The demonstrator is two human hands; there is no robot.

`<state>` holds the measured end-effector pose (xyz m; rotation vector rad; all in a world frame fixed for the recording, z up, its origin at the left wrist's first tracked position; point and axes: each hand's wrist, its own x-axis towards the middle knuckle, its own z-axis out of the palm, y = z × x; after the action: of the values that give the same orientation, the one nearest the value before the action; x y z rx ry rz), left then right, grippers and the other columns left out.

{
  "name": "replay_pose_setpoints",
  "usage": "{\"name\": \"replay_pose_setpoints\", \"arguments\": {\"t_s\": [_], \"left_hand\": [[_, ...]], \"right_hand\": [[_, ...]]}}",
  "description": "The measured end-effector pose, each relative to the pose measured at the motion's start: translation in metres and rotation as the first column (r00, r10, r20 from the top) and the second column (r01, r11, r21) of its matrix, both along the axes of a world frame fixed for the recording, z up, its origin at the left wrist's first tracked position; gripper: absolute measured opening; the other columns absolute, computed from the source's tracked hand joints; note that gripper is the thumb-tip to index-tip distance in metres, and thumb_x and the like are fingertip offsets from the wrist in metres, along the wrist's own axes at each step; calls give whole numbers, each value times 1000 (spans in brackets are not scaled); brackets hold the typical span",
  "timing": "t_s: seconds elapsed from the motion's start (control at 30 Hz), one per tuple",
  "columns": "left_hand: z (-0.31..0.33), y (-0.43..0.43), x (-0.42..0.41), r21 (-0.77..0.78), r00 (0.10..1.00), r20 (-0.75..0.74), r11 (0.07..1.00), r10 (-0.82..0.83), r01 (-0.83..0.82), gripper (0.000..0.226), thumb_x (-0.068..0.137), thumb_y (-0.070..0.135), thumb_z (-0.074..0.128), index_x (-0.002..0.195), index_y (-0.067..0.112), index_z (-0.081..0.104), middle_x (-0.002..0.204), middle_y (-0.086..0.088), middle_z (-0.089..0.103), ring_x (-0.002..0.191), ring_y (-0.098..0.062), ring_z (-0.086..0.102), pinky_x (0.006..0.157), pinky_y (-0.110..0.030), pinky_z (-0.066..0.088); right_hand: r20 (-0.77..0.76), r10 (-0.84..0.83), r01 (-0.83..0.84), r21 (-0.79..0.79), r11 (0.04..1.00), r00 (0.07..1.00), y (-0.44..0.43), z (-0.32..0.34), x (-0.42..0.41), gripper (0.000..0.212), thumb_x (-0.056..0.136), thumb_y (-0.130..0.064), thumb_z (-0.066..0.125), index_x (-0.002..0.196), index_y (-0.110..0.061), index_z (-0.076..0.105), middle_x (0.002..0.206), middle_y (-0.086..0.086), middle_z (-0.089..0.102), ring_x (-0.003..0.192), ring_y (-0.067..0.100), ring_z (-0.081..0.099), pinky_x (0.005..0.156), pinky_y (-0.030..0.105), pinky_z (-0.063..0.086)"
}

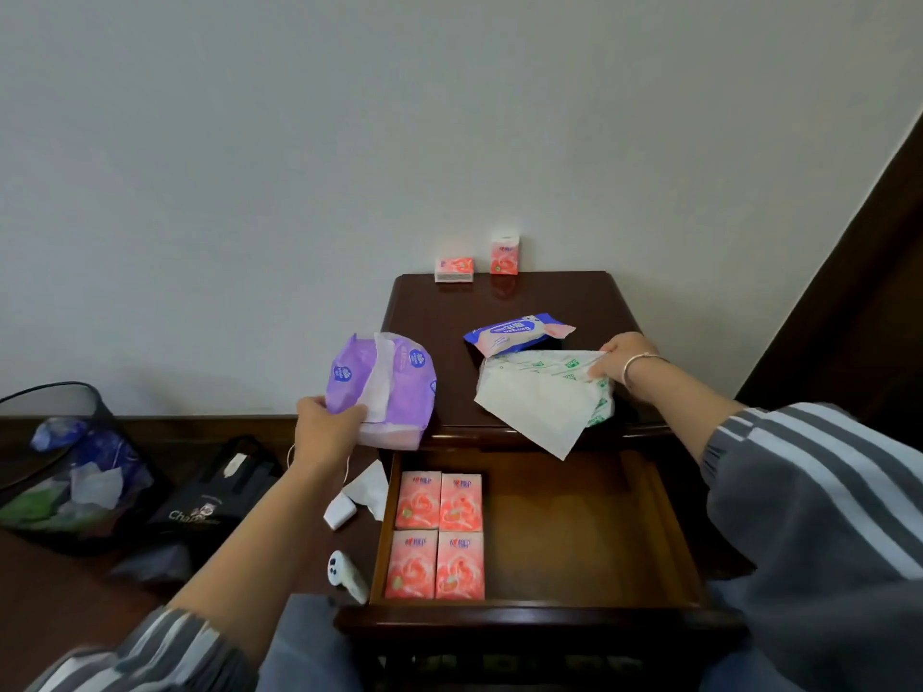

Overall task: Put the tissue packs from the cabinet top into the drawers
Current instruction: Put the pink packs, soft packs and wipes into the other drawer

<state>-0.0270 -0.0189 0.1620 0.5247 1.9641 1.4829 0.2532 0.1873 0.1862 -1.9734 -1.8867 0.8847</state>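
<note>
The left hand (324,428) grips a purple tissue pack (382,387) by its near end, thumb pressed on top, holding it just off the left front corner of the cabinet top (529,297); the pack's long axis runs away from the person, tilted slightly right, with a white tissue sticking out of its slit. The right hand (622,359) has its fingers closed on the far right end of a white-and-green tissue pack (549,392) lying at the front edge of the cabinet top, long axis running left to right, a loose sheet from it hanging over the open drawer (574,531). Behind it lies one blue-and-pink pack (517,333), also lengthwise left to right and angled a little. At the back edge against the wall sit two small pink packs: one flat (454,269), one upright (504,254). Four more small pink packs (439,534) lie flat in the drawer's left part (two rows of two, long axes pointing away from the person), touching one another. That makes six small pink packs and three larger ones. On the floor to the left stands a waste bin (65,467).
</note>
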Motion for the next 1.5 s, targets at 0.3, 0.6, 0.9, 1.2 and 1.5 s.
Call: {"name": "replay_pose_setpoints", "arguments": {"t_s": [0.3,0.6,0.9,1.2,1.5], "left_hand": [[13,-51,19,80,956,218,980,-197,183,23,87,-2,59,110,-4,59,96,-21,67,76,-29,64,61,-33,52],[-28,-44,140,-170,898,276,902,-343,397,31,84,-8,56,111,6,53,101,-17,66,83,-28,63,66,-33,52],[-88,13,223,-382,856,141,770,-497,511,46,97,26,52,138,6,43,137,-19,51,118,-33,55,94,-34,47],[-75,10,215,-407,761,84,675,-643,615,32,104,24,35,103,9,63,105,-9,67,87,-17,63,70,-22,51],[-53,-30,132,-375,714,-449,839,-537,395,36,99,23,46,133,18,54,137,-2,56,125,-18,50,101,-32,40]], "right_hand": [[-580,-240,-7,-389,921,778,-56,38,87,9,85,-3,57,79,-11,58,75,4,60,59,10,49,35,11,38],[-860,-435,317,-348,882,267,-133,-33,174,14,85,-3,60,83,-17,61,89,6,66,63,8,65,43,12,47],[-788,-408,306,-290,907,461,-164,-46,207,25,83,-4,63,100,-22,60,94,7,69,73,18,63,53,26,48],[-753,-368,161,-337,928,545,-188,-54,181,26,85,6,57,95,-17,60,94,11,68,79,25,65,54,32,53],[-611,-463,316,-340,886,642,-171,-94,79,23,82,1,56,100,-13,54,110,15,62,94,30,63,72,45,59]]}}
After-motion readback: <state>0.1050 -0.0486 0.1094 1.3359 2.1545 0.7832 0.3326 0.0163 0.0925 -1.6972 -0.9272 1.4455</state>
